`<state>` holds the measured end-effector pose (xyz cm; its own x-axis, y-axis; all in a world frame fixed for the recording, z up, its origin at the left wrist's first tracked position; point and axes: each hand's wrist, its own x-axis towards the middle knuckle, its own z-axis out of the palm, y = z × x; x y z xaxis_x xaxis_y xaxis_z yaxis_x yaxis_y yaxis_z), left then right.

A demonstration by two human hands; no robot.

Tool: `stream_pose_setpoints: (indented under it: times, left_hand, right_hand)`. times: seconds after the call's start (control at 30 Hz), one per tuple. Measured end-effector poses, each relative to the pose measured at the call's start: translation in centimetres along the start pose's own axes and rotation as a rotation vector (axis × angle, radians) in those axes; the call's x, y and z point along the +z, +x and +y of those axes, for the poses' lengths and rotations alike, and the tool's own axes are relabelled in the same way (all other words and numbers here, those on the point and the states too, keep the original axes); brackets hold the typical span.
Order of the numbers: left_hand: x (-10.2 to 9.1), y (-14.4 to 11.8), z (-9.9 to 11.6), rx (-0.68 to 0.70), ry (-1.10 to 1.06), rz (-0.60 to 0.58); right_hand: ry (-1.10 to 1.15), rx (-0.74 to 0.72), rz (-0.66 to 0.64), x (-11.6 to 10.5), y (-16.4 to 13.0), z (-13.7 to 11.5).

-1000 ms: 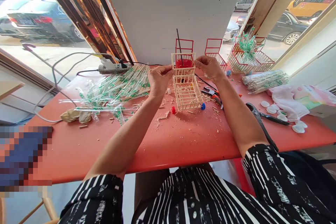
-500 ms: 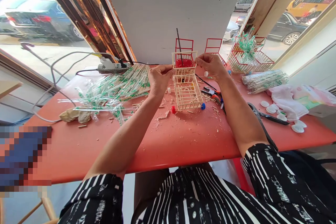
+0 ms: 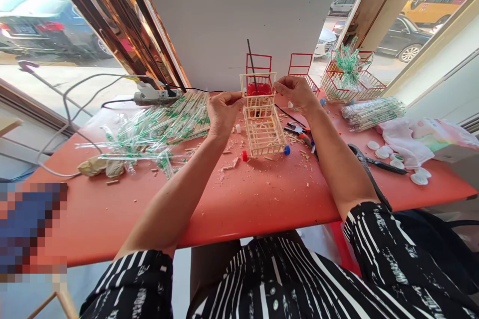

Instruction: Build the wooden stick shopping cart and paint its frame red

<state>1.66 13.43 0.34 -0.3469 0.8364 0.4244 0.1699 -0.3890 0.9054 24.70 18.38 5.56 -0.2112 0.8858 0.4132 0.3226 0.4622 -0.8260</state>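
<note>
Assembly step, by the look of it: both hands work on the small pale stick cart [image 3: 263, 119] standing mid-table on the red table [image 3: 239, 199], fitting or steadying its upright back frame. Left hand [image 3: 221, 112] sits at the cart's left upper corner, fingers curled in, pinching the frame's left edge as far as I can tell. Right hand [image 3: 295, 92] is at the cart's right upper corner, thumb and forefinger closed on the top rail's end. The hands are apart, one at each side of the cart, both clamped on it. Both forearms reach forward from the near table edge, elbows out, wrists slightly raised, the palms turned in toward the cart. A red cup [image 3: 259, 89] with a dark stick [image 3: 251, 62] in it stands just behind the cart's back frame; whether it touches the frame I cannot tell. Red cap [image 3: 244, 156] and blue cap [image 3: 286, 150] lie at the cart's near corners, like wheels. Left of the cart lies a heap of green-and-clear wrapped sticks [image 3: 157, 127]; a glue gun [image 3: 151, 94] lies beyond that heap. Right of the cart are pliers [image 3: 299, 132], then scissors [image 3: 368, 164] and white discs [image 3: 389, 154]. Red wire baskets [image 3: 348, 84] stand behind it to the right. My guess: the next move needs the frame held square and steady, with light pressure, as the thin sticks look fragile.
</note>
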Motion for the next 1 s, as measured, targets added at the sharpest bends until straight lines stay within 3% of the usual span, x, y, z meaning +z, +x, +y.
stream_pose_setpoints:
  times: [0.47,0.77,1.0]
  left_hand:
    - [0.1,0.0,-0.1,0.01,-0.047,-0.005]
    - [0.4,0.1,0.2,-0.015,-0.093,-0.017]
    - [0.3,0.2,0.5,-0.025,-0.06,-0.013]
  right_hand:
    - [0.06,0.004,-0.011,0.1,-0.3,0.7]
    - [0.064,0.064,0.047,0.3,-1.8,0.0]
    - [0.038,0.043,0.068,0.7,-2.0,1.0]
